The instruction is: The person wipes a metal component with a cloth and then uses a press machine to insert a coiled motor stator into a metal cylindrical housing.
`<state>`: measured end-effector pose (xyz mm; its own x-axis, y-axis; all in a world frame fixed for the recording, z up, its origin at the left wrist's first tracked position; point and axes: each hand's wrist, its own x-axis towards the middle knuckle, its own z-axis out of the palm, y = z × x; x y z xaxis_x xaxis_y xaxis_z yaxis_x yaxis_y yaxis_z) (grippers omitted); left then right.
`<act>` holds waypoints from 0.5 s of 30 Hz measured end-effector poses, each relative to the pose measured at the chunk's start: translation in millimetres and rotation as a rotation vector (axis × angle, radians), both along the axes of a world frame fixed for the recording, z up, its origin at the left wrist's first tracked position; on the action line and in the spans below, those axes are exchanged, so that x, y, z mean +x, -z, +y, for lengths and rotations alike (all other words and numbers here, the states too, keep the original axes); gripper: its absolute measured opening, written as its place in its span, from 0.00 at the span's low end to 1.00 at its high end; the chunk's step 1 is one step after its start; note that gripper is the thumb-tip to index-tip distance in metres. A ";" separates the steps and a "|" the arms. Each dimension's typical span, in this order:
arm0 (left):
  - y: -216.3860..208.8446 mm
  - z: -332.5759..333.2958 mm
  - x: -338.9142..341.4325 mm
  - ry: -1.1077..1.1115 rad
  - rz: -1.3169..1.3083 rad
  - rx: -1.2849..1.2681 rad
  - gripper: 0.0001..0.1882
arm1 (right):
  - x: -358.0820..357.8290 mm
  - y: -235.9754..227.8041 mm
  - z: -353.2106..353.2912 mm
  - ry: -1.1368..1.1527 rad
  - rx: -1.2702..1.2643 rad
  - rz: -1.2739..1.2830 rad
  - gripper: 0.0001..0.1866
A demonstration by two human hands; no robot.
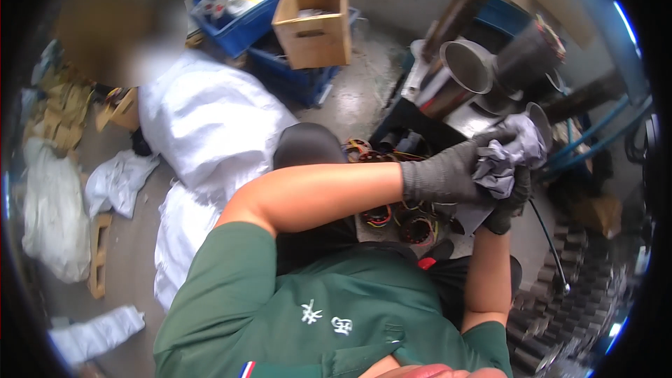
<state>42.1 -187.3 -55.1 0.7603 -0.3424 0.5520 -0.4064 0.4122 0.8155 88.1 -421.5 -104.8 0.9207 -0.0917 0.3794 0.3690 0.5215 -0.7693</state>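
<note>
My left hand (448, 173), in a dark grey knitted glove, grips a crumpled light grey cloth (498, 168) on the right side of the view. Just below the cloth is my right hand (512, 204), gloved too, with its fingers closed against the cloth's underside and partly hidden. The cloth is bunched up and lies against the rim of a metal ring or tube (537, 124). Beneath my left forearm sit several round wire-wound parts (417, 228) with coloured leads, partly covered by my arm and hand.
Metal cylinders, one with an open round mouth (467, 66), stand beyond my hands. Many dark metal pieces (577, 294) are stacked at lower right, near a thin black rod (549, 245). White sacks (210, 119) lie left; a wooden box (313, 35) sits on blue crates (241, 21).
</note>
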 end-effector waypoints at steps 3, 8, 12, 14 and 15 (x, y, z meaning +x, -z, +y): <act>13.3 0.8 6.8 -0.088 0.044 0.059 0.26 | -14.1 -42.3 75.1 0.241 -0.576 -0.355 0.37; 18.2 44.4 26.2 -0.262 -0.035 -0.365 0.13 | -24.3 -40.1 48.5 -0.115 -0.713 -0.257 0.28; 35.0 223.3 -10.3 0.137 0.269 -0.689 0.31 | -31.0 -67.2 14.7 -0.094 -1.014 -0.466 0.25; 51.4 308.5 -51.9 -0.101 0.258 -0.370 0.44 | -29.4 -58.7 -6.6 -0.353 -1.126 -0.320 0.19; 59.2 334.6 -76.4 -0.248 0.255 -0.167 0.34 | -31.7 -50.7 -3.2 -0.362 -1.150 -0.231 0.16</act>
